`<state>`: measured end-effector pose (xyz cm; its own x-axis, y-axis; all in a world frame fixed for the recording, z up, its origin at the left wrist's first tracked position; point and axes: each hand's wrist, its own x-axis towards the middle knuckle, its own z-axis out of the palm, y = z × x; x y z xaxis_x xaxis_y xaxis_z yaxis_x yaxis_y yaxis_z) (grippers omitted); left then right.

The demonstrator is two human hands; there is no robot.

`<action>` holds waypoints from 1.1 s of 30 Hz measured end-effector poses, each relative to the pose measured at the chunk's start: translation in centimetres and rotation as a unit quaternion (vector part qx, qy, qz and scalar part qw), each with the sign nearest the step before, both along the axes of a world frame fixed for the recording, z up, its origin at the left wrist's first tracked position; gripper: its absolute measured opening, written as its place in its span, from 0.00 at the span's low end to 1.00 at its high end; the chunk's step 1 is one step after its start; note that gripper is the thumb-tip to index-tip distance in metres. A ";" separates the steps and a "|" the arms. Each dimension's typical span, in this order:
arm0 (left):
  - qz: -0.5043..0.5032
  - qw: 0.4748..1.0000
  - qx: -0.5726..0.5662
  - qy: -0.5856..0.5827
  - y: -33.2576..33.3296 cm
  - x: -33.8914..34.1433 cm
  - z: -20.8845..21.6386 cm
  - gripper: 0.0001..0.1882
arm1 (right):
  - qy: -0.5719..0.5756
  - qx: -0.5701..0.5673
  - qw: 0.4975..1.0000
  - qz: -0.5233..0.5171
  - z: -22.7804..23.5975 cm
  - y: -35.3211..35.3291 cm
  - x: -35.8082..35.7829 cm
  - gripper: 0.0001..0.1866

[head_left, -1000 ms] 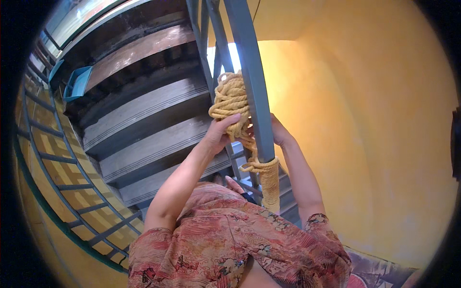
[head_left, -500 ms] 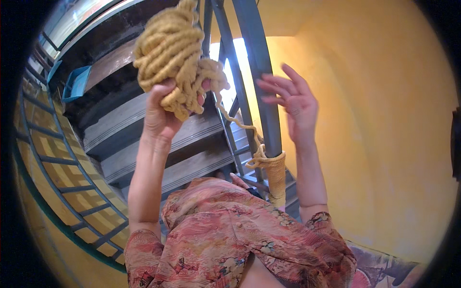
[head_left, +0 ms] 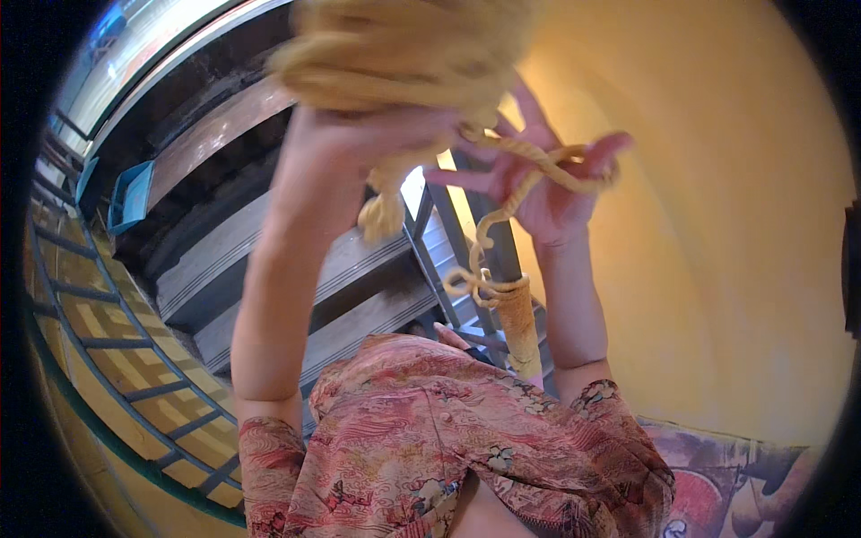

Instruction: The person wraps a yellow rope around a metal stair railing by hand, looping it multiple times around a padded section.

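Observation:
My left hand, smeared by motion, is closed on a big bundle of thick tan rope at the top of the view. A loose tail hangs under that bundle near my wrist. My right hand has its fingers spread, with a strand of the cord crossing the palm and looping around the thumb. From there the strand drops to the dark metal post, where loose loops circle it. Below them, tight tan wrapping covers the lower post.
Grey stair steps rise at the left, beside a curved metal railing. A blue dustpan-like tray sits on the stairs. A yellow wall stands close on the right, above a painted panel.
My left hand has swung the rope bundle up and to the right, nearer the camera. The cord now loops over my right hand, which was free of it before.

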<state>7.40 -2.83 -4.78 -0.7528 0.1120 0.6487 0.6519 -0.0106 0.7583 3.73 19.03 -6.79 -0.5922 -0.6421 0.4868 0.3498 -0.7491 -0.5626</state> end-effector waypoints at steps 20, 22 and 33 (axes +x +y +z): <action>-0.048 0.963 0.073 -0.256 3.0 -1.9 -5.2 0.22 | 0.037 0.028 0.798 -0.600 2.1 22.1 -1.9 0.41; 0.074 0.951 0.070 -0.290 1.6 -3.5 -11.1 0.16 | -0.003 0.164 0.694 -0.702 1.7 23.7 -3.9 0.37; -0.187 0.807 0.319 -0.460 9.6 -1.3 -19.0 0.44 | -0.222 0.474 0.829 -0.198 -13.9 7.3 -3.3 0.26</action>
